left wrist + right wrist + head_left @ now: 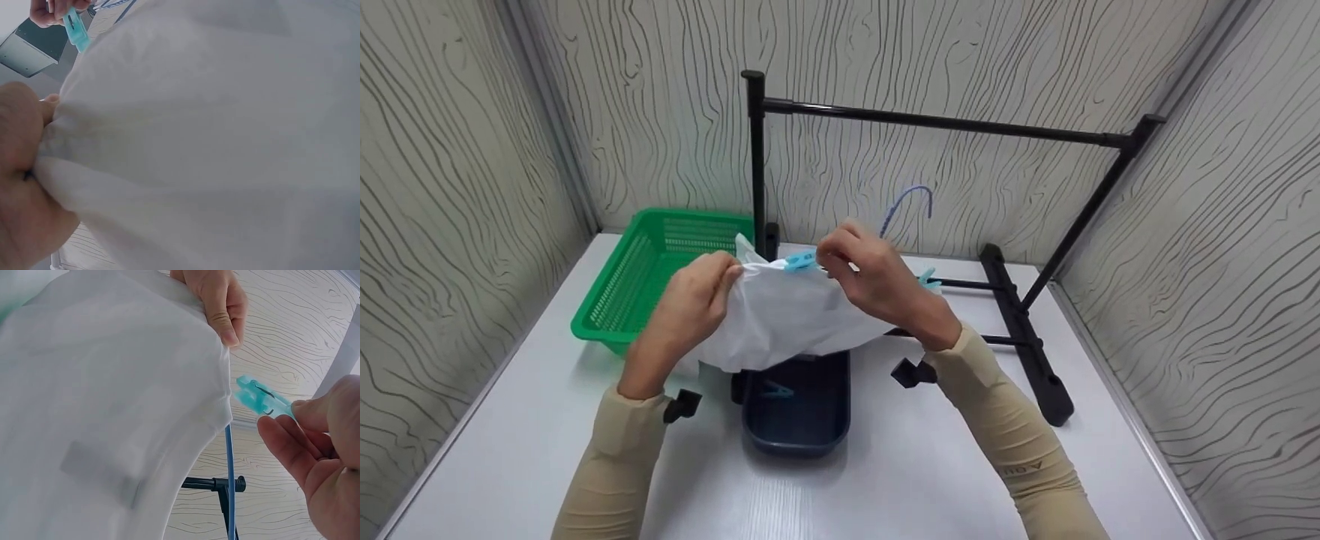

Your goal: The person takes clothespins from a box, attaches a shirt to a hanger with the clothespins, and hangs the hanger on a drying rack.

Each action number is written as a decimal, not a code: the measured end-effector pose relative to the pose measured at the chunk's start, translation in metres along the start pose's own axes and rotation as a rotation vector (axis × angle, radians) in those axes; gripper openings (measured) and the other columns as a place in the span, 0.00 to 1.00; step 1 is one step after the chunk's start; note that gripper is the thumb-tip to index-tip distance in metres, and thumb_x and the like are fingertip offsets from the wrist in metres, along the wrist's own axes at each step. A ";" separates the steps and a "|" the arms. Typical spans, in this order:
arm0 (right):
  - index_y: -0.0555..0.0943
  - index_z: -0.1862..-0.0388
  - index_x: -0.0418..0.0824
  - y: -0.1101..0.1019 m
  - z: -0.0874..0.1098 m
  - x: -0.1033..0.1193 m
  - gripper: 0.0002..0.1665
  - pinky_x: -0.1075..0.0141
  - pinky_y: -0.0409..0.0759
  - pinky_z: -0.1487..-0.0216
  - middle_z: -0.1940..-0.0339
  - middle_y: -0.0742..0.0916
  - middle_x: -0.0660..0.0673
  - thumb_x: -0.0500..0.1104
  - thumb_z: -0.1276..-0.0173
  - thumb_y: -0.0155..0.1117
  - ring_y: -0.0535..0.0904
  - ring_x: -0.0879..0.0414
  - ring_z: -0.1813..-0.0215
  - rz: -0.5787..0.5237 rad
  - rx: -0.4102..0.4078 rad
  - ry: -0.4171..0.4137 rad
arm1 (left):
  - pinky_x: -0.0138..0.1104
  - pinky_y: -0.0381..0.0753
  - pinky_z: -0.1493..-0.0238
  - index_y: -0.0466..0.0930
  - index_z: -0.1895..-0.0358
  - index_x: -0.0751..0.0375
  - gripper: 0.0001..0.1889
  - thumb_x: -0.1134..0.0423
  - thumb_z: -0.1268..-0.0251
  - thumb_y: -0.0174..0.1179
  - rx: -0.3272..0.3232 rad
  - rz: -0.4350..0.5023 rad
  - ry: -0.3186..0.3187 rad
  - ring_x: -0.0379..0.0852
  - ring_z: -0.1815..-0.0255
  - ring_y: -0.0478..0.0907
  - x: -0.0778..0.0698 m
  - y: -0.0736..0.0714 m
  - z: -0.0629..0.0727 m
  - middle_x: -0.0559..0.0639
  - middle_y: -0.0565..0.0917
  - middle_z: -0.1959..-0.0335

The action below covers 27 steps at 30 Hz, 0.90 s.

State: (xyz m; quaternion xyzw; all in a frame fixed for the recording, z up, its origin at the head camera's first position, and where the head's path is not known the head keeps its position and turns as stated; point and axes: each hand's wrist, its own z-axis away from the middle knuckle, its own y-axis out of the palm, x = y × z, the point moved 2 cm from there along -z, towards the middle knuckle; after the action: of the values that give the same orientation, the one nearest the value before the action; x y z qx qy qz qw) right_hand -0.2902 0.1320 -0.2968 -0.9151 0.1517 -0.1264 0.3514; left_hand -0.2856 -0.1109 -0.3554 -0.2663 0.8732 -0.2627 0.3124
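A white cloth [787, 311], perhaps a garment, hangs in front of me over a blue hanger [230, 467], whose hook [915, 189] shows behind my right hand. My left hand [690, 300] pinches the cloth's upper left edge between thumb and fingers. My right hand [877, 281] pinches the handle end of a light blue clothespin [261, 396]. Its nose points at the cloth's edge and looks slightly apart from it in the right wrist view. A second light blue clothespin [928, 279] sits at the cloth's right end. Most of the hanger is hidden by the cloth.
A black clothes rack [945, 122] stands behind, its right foot [1027, 337] on the white table [930, 465]. At left is a green basket [615, 300]. Below the cloth a dark blue tray [799, 446] holds a blue clothespin [778, 390]. Patterned walls enclose the table.
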 end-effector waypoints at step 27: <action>0.79 0.59 0.36 0.004 -0.013 0.008 0.06 0.70 0.75 0.67 0.66 0.79 0.45 0.36 0.25 0.55 0.73 0.57 0.67 0.064 0.170 -0.008 | 0.35 0.70 0.69 0.75 0.64 0.63 0.09 0.63 0.25 0.51 0.019 0.000 0.027 0.45 0.72 0.70 -0.008 0.009 0.000 0.53 0.76 0.74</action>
State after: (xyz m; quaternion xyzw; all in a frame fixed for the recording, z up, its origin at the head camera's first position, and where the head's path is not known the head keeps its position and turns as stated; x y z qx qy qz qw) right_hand -0.2880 0.1186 -0.2894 -0.8772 0.1684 -0.1239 0.4322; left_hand -0.2828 -0.0989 -0.3577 -0.2597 0.8749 -0.2744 0.3031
